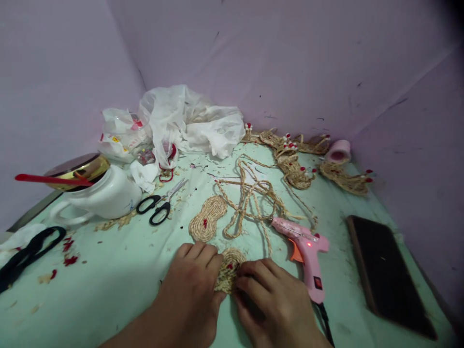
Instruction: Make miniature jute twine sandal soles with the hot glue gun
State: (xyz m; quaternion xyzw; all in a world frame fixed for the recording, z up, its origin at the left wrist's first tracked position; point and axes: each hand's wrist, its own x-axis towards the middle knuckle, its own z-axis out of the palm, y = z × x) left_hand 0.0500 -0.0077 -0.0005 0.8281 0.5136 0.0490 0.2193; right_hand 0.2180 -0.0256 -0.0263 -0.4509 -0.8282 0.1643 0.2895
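Between my two hands lies a coiled braided-straw piece (230,263) with a red spot at its centre. My left hand (194,285) is closed on its left edge, fingers curled over it. On the right side, my right hand (270,299) grips the same piece with bent fingers; its lower part is hidden by my hands. Just beyond lies a finished-looking figure-eight straw coil (208,218) with red at its middle. Loose braided straw cord (250,203) is heaped behind. A pink glue gun (306,251), its red light lit, rests beside my right hand.
Black-handled scissors (161,203) lie left of centre, near a tipped white pot (112,195) with a red stick. White plastic bags (195,121) stand along the wall. Several straw pieces with red and white beads (290,164) are at back right. A dark phone (387,275) lies at right.
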